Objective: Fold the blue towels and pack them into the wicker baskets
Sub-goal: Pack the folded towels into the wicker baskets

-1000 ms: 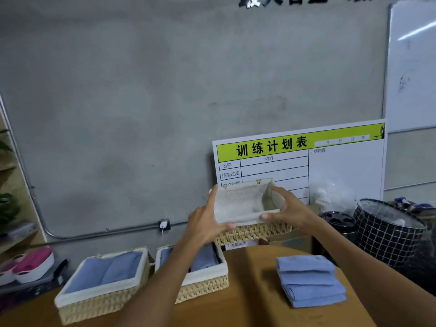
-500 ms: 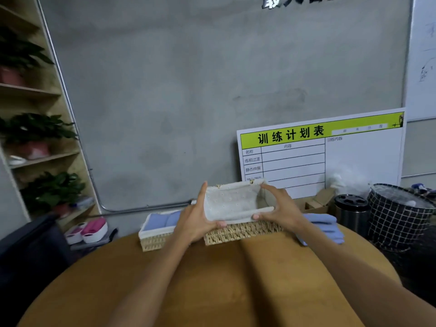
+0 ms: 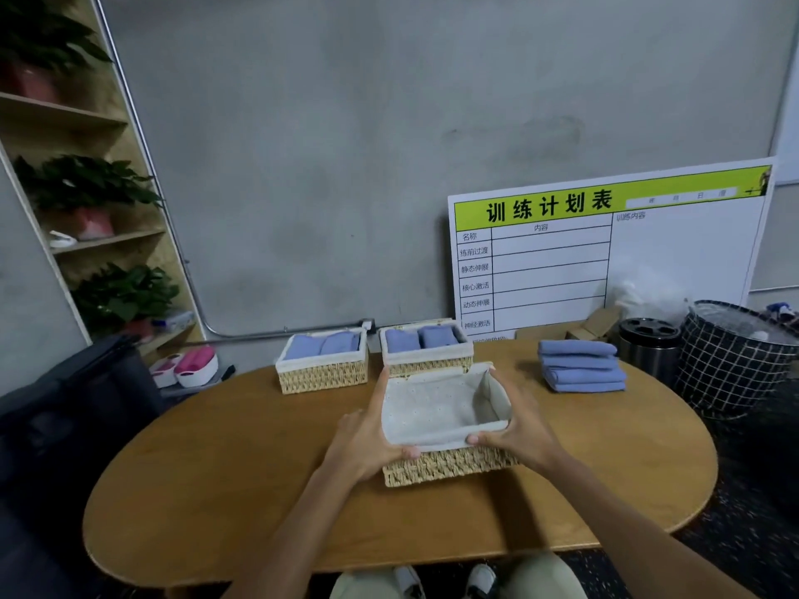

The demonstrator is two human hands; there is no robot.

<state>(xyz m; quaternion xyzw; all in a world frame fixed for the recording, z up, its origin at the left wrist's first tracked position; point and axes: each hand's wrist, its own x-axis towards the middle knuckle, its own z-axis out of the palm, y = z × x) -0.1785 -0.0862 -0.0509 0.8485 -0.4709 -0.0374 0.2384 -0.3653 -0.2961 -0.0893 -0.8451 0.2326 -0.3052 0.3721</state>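
Far left, a wooden shelf unit (image 3: 82, 175) carried potted plants (image 3: 84, 183), and below it a pink-and-white object (image 3: 190, 368) sat low by the wall, too small to make out. On the back of the wooden table (image 3: 242, 477) stood the left wicker basket (image 3: 322, 376), white-lined, with folded blue towels (image 3: 322, 345) lying inside it; just beside it, apart by a narrow gap, stood the second wicker basket (image 3: 426, 361), also holding folded blue towels (image 3: 419, 339). Front and centre — the empty wicker basket (image 3: 445, 466), its white liner bare, sat at the middle of the table, tilted a little toward the camera, its far edge close up against the second basket. The left hand (image 3: 367, 443) gripped its left end, fingers wrapped along the side wall and the thumb hooked over the near rim. The right hand (image 3: 521, 430) gripped the right end the same way, thumb pressed over the near rim, fingers curled behind the wall. Whether the base was flat on the wood could not be told. Further right, a stack of folded blue towels (image 3: 581, 367) lay on the table, well apart from the baskets. Behind it a white board (image 3: 674, 252) with a green header leaned on the grey wall, and at the far right — off the table — stood a dark metal can (image 3: 648, 345) and a black grid-patterned bin (image 3: 735, 361).
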